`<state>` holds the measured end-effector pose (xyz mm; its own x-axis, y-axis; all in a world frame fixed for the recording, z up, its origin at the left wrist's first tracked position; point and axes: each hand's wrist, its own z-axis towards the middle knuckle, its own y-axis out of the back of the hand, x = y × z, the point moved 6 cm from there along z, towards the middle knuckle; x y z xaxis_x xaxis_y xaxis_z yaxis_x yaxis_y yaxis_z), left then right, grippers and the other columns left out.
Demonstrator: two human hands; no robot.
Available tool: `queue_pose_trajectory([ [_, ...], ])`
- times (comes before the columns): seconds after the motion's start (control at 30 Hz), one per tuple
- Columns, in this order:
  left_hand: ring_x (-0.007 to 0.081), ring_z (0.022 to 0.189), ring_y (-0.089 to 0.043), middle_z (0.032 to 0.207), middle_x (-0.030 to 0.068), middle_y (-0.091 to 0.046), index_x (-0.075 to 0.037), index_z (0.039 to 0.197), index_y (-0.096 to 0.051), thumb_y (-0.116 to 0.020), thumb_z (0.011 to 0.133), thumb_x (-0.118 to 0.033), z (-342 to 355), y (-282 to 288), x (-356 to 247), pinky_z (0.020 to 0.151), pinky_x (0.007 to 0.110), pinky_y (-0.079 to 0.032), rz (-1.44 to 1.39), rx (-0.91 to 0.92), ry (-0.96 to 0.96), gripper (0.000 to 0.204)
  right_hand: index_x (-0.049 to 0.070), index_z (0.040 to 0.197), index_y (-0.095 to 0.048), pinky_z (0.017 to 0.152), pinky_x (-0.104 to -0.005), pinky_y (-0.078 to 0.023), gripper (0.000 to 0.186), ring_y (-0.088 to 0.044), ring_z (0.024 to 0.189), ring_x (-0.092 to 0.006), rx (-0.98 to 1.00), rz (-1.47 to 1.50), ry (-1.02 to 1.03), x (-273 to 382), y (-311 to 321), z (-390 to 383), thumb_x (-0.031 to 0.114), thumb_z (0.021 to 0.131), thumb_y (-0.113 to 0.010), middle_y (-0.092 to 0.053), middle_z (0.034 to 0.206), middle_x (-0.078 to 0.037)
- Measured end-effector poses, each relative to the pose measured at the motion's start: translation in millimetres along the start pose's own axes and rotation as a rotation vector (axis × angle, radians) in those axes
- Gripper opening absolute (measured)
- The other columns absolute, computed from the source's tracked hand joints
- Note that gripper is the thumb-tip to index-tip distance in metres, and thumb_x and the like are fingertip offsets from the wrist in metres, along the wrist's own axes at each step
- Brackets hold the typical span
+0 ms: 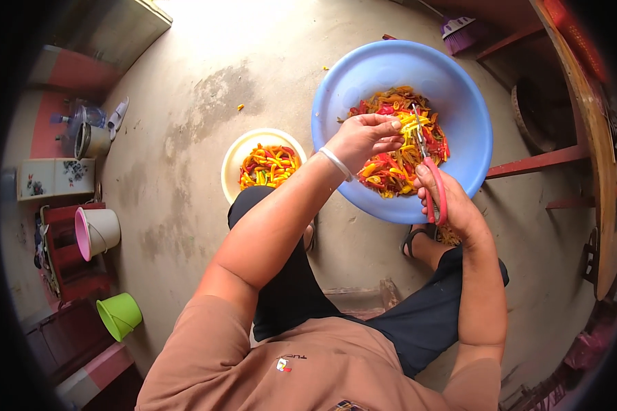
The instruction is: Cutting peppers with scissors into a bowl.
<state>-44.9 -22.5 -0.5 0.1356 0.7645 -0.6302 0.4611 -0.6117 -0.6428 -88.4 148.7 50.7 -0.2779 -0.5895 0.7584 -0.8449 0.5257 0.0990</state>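
Partly hidden: scissor blades (418, 130) among yellow strips (411, 123), tips hard to make out. Right hand (452, 205) gripping red scissor handles (437, 192); left hand (367, 140) pinching yellow strips over blue basin (336, 89). Red, orange, yellow cut pieces (391, 168) heaped in basin, kind unclear. Cream bowl (243, 154) just left, holding similar pieces, lower rim cut off by knee. Far left: floral box (55, 178), pink-rimmed bucket (97, 231), green bucket (120, 315). Purple broom (459, 33) at top, handle cut off.
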Motion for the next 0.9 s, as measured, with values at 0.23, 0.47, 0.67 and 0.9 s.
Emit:
queue_pose_trajectory([
  [0.23,0.0205,0.091,-0.065,0.101,0.0117,-0.063,0.005,0.106,-0.057,-0.066,0.087,-0.012,4,21,-9,0.083,0.028,-0.056,0.046,-0.091,-0.027,0.027,0.006,0.080,-0.053,0.048,-0.0235,-0.042,0.039,-0.045,0.053,-0.0071,0.005,-0.138,0.007,4,-8,16,0.043,0.092,-0.056,-0.048,0.065,0.002],
  [0.47,0.0208,0.086,-0.066,0.096,0.0112,-0.064,0.003,0.105,-0.058,-0.066,0.087,-0.013,10,15,-3,0.080,0.030,-0.057,0.132,-0.114,-0.057,0.026,0.008,0.087,-0.055,0.047,-0.0222,-0.043,0.037,-0.048,0.050,-0.0074,0.045,0.063,-0.047,-19,-6,14,0.044,0.093,-0.053,-0.051,0.065,0.002],
  [0.67,0.0184,0.082,-0.066,0.096,0.0116,-0.064,0.003,0.099,-0.061,-0.067,0.086,-0.014,14,8,4,0.078,0.029,-0.057,0.152,-0.073,-0.038,0.022,0.005,0.088,-0.056,0.050,-0.0225,-0.043,0.043,-0.047,0.054,-0.0076,0.007,-0.044,-0.032,-11,-7,14,0.048,0.092,-0.053,-0.049,0.068,0.001],
  [0.9,0.0186,0.082,-0.066,0.093,0.0123,-0.065,0.005,0.103,-0.059,-0.065,0.087,-0.011,23,12,10,0.078,0.028,-0.057,0.031,-0.111,-0.010,0.023,0.006,0.087,-0.056,0.051,-0.0232,-0.043,0.040,-0.047,0.055,-0.0081,0.029,-0.055,-0.050,-19,-5,12,0.045,0.092,-0.054,-0.049,0.068,0.000],
])
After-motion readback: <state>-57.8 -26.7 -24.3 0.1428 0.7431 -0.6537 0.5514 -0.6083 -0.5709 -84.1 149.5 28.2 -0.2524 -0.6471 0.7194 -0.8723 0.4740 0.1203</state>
